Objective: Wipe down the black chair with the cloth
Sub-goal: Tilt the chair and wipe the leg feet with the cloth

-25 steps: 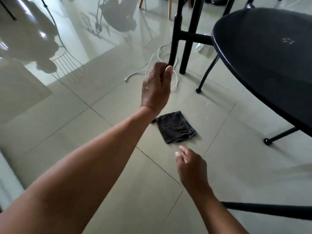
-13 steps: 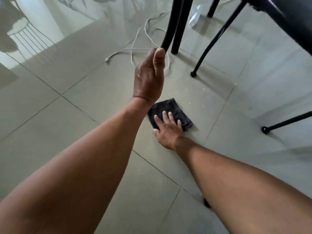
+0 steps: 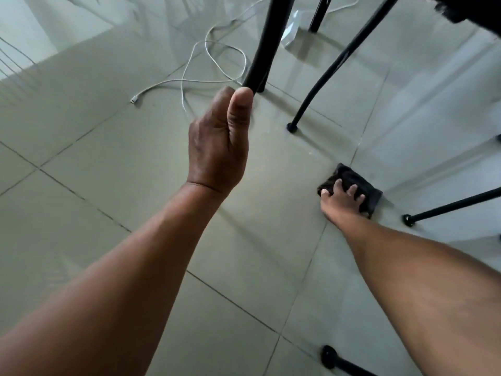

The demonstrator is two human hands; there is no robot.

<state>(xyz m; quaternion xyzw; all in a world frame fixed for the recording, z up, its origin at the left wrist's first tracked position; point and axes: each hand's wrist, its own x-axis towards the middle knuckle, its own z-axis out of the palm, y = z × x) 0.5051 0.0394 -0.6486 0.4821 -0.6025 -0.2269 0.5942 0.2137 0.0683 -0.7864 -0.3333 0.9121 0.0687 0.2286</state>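
Right hand (image 3: 342,200) spread flat on floor-lying cloth (image 3: 360,185).

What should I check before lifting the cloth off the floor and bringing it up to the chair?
1. Right hand on the dark cloth: ok, fingers spread over it.
2. Cloth actually gripped: not ok, it lies flat on the tiled floor under an open hand.
3. Left hand free: ok, raised and holding nothing.
4. Path up to the chair: cannot tell, only a chair leg and a seat edge show.
5. White cable clear of the cloth: ok, it lies well apart.
6. Cloth clean or damp: cannot tell.
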